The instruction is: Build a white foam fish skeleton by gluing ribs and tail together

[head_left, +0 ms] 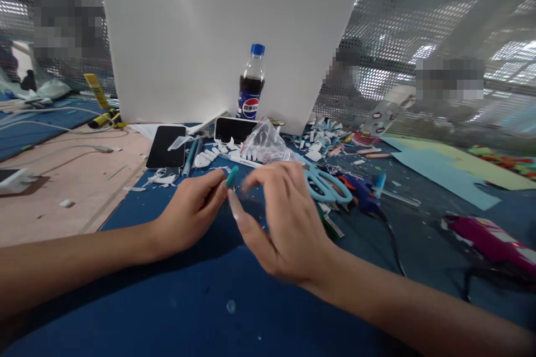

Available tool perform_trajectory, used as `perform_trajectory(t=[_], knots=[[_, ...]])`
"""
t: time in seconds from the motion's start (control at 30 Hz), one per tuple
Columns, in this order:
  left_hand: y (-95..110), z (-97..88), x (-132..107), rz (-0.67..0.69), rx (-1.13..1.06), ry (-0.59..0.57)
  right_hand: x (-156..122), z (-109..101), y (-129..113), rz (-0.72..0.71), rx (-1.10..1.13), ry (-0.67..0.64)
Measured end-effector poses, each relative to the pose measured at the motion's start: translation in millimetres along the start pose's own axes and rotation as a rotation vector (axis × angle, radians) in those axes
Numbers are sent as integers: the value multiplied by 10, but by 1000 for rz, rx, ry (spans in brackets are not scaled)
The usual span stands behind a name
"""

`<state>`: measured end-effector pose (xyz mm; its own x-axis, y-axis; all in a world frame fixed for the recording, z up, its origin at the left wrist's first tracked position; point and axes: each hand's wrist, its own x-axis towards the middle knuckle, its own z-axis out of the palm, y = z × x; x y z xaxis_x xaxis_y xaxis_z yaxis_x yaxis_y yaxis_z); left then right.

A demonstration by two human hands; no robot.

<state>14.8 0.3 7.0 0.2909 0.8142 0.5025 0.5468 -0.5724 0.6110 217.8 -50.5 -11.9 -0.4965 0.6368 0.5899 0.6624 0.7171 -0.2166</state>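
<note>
Between the thumb and fingers of my left hand (188,209) is a small teal piece (231,177), rounded and narrow; its exact kind does not show. My right hand (287,223) hovers just to the right, its thumb and index finger apart with nothing visible between them. The right thumb tip comes close to the teal piece; whether they touch I cannot tell. Motion blurs the right index finger. Behind the hands lie a clear plastic bag (268,142), a white pen (246,161) and light blue scissors (326,185), partly covered by my right hand.
A cola bottle (251,86) stands before a white board (234,11). Two phones, one a dark-screened phone (166,146), lie at the left and centre. White scraps (324,133) are heaped behind. To the right are a blue corded tool (360,192), a magenta corded tool (492,240) and coloured sheets (444,173).
</note>
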Motion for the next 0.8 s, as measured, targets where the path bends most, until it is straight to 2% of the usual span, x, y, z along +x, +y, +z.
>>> perform_trajectory(t=[0.03,0.07,0.1,0.17,0.2,0.27,0.33,0.43,0.53,0.63,0.7,0.8], knots=[[4,-5,-6,17,16,30,391,-66,-30,100,107,-48],[8,-9,-12,29,32,50,657,-102,-55,164,253,-116],[11,-11,-16,37,48,62,804,-111,-74,231,421,-223],[20,-10,-24,58,78,70,835,-68,-89,334,812,-382],[27,-7,-29,72,96,72,782,-33,-86,387,979,-418],[43,-1,-42,108,140,86,666,32,-69,493,1192,-406],[56,-1,-55,143,174,94,623,63,-43,558,1224,-383],[37,-18,-53,140,193,98,677,45,5,548,1167,-336],[-44,-45,7,89,221,120,747,-15,76,511,1105,-145],[-147,-65,102,23,263,122,787,-70,177,404,1027,21],[-199,-74,156,-47,267,96,807,-82,253,355,996,45],[-244,-94,195,-134,269,81,823,-56,361,404,934,7]])
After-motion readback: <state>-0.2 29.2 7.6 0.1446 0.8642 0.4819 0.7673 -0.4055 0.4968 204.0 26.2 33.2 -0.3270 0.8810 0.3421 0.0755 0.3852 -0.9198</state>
